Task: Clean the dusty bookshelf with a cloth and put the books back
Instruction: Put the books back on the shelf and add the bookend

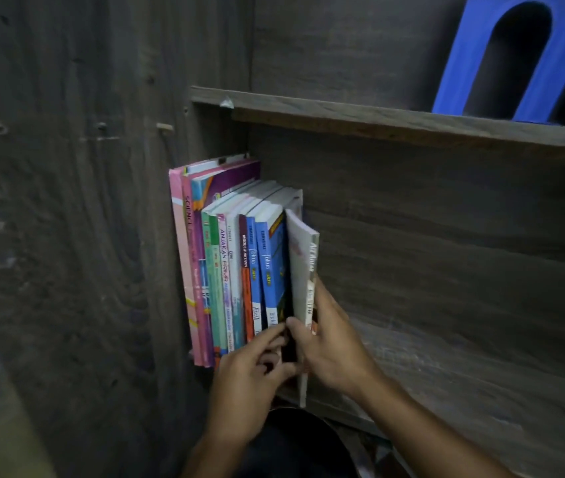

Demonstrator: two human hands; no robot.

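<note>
Several books point(233, 257) stand upright in a row at the left end of a dark wooden shelf point(446, 367), pressed against the side panel. A thin white book point(303, 270) stands at the right end of the row, its lower edge sticking out past the shelf front. My right hand point(333, 346) grips this white book near its bottom, thumb on its left face and fingers on the right. My left hand point(253, 370) touches the lower spines of the blue books point(267, 270) beside it, fingers curled at the gap. No cloth is in view.
The shelf board to the right of the books is bare wood. An upper shelf board point(395, 122) carries a blue plastic object point(508, 56) with an arched opening. A tall wooden side panel point(67, 236) fills the left.
</note>
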